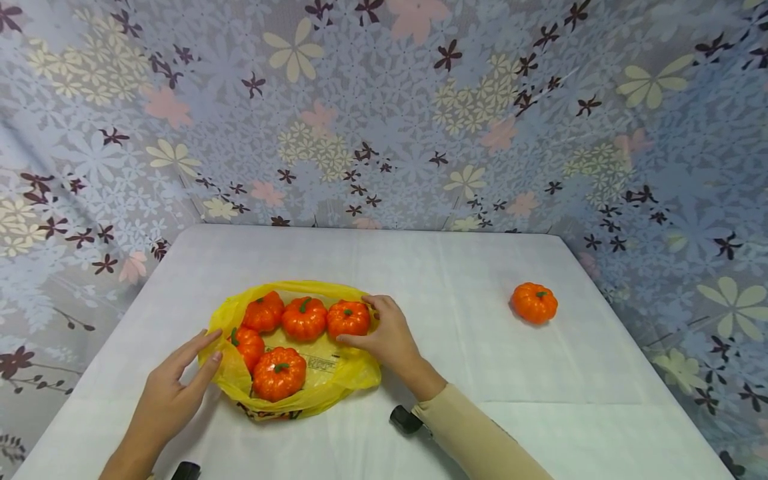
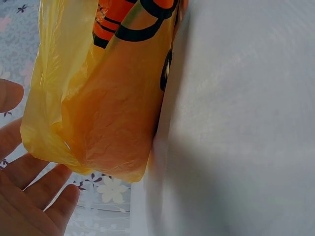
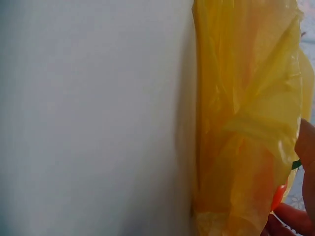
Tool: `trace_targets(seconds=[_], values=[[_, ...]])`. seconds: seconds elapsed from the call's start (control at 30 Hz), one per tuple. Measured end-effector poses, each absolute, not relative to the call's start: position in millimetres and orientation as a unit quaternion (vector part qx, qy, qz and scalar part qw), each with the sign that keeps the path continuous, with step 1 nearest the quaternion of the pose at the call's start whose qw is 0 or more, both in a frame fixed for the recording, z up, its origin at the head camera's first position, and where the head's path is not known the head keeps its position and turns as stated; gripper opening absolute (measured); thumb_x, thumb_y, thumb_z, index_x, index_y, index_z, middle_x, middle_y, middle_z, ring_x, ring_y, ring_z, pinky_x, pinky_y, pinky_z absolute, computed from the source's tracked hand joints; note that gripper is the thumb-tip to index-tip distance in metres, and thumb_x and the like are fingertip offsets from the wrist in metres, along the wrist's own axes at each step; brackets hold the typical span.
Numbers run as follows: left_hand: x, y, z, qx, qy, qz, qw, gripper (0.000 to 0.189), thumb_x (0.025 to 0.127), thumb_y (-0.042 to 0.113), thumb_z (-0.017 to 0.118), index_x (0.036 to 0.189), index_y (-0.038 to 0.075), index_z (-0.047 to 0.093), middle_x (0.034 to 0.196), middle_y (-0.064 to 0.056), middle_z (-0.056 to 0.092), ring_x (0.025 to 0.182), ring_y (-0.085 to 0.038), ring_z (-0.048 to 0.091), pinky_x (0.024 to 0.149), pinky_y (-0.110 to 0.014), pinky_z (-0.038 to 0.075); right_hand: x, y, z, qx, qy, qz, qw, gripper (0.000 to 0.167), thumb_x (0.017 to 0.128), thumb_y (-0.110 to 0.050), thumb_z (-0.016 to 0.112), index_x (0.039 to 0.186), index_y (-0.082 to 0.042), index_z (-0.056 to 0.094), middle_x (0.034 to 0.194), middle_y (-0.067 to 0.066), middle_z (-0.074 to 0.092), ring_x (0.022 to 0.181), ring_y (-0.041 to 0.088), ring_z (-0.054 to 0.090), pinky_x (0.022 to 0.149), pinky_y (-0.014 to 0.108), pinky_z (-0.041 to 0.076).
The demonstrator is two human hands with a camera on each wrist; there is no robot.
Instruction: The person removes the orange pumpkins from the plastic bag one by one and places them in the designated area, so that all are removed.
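A yellow plastic bag (image 1: 327,393) lies wide open on the table, with several small orange pumpkins (image 1: 279,374) inside. My right hand (image 1: 393,340) reaches over the bag's right rim and grips the rightmost pumpkin (image 1: 349,318), thumb at its near side and fingers at its far side. In the right wrist view, a bit of that pumpkin (image 3: 278,195) shows between thumb and fingers behind the yellow plastic. At the bag's left rim, my left hand (image 1: 171,393) has its fingers extended and spread, fingertips right at the plastic. The left wrist view shows these fingers (image 2: 34,189) beside the bag (image 2: 113,113).
One more orange pumpkin (image 1: 534,303) sits alone on the right side of the white-covered table (image 1: 456,287). Flowered fabric (image 1: 384,120) stands behind the table and along its sides. A black wrist device (image 1: 405,420) sits by the right sleeve.
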State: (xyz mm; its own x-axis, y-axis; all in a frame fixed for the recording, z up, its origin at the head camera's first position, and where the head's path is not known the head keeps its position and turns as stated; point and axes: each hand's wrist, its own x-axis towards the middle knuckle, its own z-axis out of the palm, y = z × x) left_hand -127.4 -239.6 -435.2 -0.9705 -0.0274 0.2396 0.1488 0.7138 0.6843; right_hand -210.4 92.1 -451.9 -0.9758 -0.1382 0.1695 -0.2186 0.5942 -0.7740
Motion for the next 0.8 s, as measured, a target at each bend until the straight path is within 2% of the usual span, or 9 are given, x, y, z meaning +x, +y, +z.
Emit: trace_targets(seconds=[0.4,0.8], values=[[-127.8,-237.8,-433.2,-0.032,-0.92,-0.374,0.112,0.048,0.104,0.036,0.056,0.142,0.007,0.057,0.148,-0.023,0.049,0.135,-0.049,0.042,0.102,-0.073,0.036,-211.8,91.3,-453.3,0.101,-0.9,0.423,0.032,0.084,0.072,-0.038,0.093,0.138,0.0,0.057,0.135,0.014,0.055,0.124,0.03,0.053,0.109,0.043,0.045],[-127.6,-236.4,-432.1,-0.033,-0.921,-0.373,0.111,0.048,0.104,0.036,0.056,0.143,0.007,0.056,0.149,-0.025,0.046,0.135,-0.051,0.042,0.101,-0.074,0.035,-207.0,94.1,-452.6,0.118,-0.885,0.447,0.054,0.078,0.073,-0.034,0.092,0.136,0.0,0.06,0.132,0.011,0.056,0.12,0.027,0.056,0.103,0.04,0.051]])
